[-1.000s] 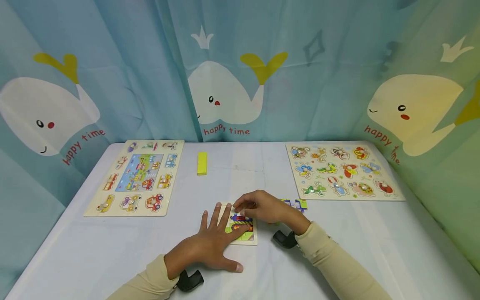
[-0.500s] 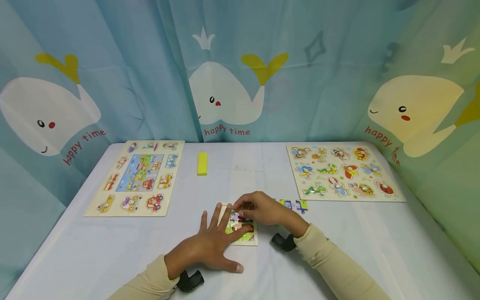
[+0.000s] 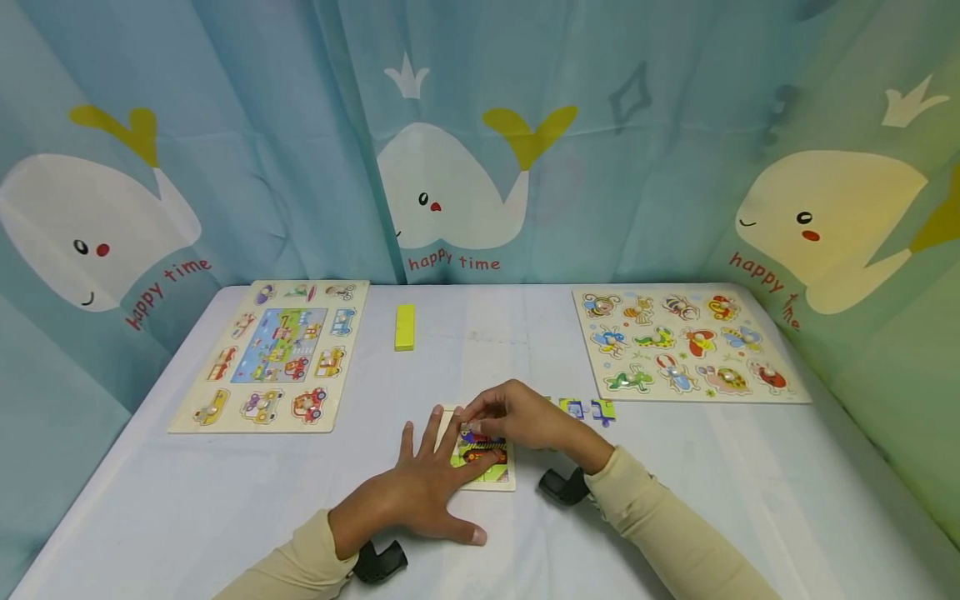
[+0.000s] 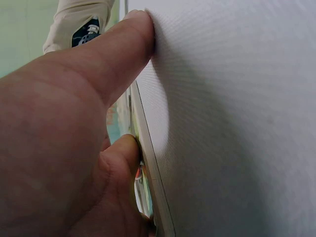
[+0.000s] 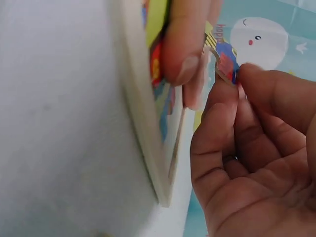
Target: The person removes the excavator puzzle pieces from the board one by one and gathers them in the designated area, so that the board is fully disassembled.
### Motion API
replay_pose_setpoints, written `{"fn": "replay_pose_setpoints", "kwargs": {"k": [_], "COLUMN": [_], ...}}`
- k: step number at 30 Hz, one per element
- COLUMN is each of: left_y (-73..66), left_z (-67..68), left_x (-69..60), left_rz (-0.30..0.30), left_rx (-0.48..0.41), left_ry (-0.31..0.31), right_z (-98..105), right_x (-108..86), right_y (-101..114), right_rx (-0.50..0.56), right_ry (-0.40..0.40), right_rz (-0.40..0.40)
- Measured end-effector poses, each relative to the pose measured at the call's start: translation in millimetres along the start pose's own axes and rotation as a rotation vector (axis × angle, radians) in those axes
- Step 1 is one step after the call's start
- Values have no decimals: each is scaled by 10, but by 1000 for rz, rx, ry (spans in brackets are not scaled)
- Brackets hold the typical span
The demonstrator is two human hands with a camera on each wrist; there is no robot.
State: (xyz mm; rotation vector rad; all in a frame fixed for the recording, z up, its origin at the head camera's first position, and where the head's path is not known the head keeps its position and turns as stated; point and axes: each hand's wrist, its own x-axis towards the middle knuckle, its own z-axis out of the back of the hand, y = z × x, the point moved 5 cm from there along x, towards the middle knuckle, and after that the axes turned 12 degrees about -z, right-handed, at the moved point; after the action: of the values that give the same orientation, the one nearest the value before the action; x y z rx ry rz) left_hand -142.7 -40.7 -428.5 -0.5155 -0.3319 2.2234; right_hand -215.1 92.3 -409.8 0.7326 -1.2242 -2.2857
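My left hand lies on a small wooden jigsaw board with its fingers spread, its thumb touching the tablecloth. The partly filled board shows a colourful vehicle on green; fingers cover much of it. Above the board's upper part, my right hand pinches a jigsaw piece between thumb and index finger. Blue, red and yellow-striped, the piece looks raised and tilted off the board in the right wrist view. In the left wrist view, the left thumb is close up, beside the board's edge.
Several loose jigsaw pieces lie right of the right hand, partly hidden by it. A vehicle peg puzzle lies at left, an insect one at right. A yellow block sits farther back. A whale-print curtain borders the table.
My right hand has shifted slightly left over the board, still pinching the jigsaw piece, and more of the loose pieces shows. The left hand has stayed in place.
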Motion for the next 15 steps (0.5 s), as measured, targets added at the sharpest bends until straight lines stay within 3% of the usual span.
{"fn": "replay_pose_setpoints", "kwargs": {"k": [8, 15], "left_y": [2, 10], "left_z": [-1, -1], "left_x": [-4, -4], "left_rz": [-7, 5], "left_rx": [3, -6], "left_ry": [0, 9], "right_z": [-51, 9], "right_x": [24, -7], "right_y": [23, 29], "right_rx": [-55, -32], "right_ry": [60, 3], "right_rz": [41, -10]}}
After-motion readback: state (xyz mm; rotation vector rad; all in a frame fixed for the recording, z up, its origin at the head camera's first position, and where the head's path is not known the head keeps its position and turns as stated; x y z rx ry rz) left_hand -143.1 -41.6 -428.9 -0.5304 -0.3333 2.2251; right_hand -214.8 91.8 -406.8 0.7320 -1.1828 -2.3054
